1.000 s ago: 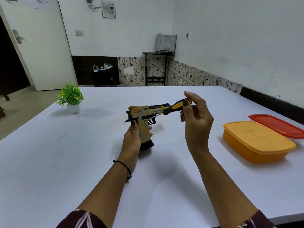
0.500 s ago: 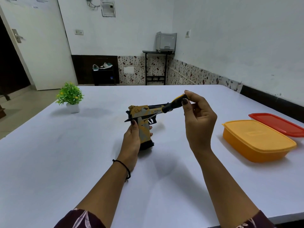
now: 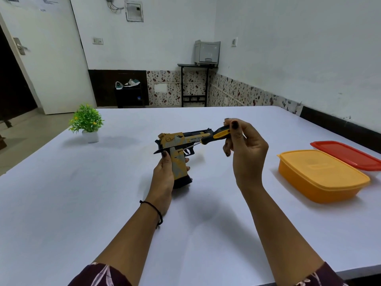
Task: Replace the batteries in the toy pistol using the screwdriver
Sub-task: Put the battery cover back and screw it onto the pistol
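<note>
left hand [image 3: 165, 176]: I saw it curled round the toy pistol [image 3: 178, 141] grip, held upright at the table [image 3: 61, 203] centre.
right hand [image 3: 245, 153]: raised right of it, fingertips pinching the screwdriver [image 3: 216, 135] handle, tip on the frame.

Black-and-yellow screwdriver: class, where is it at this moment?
Head view, just right of centre, above the white table: the right hand pinches the black-and-yellow screwdriver by its handle, tip at the yellow-and-black toy pistol held in the left hand grip.
</note>
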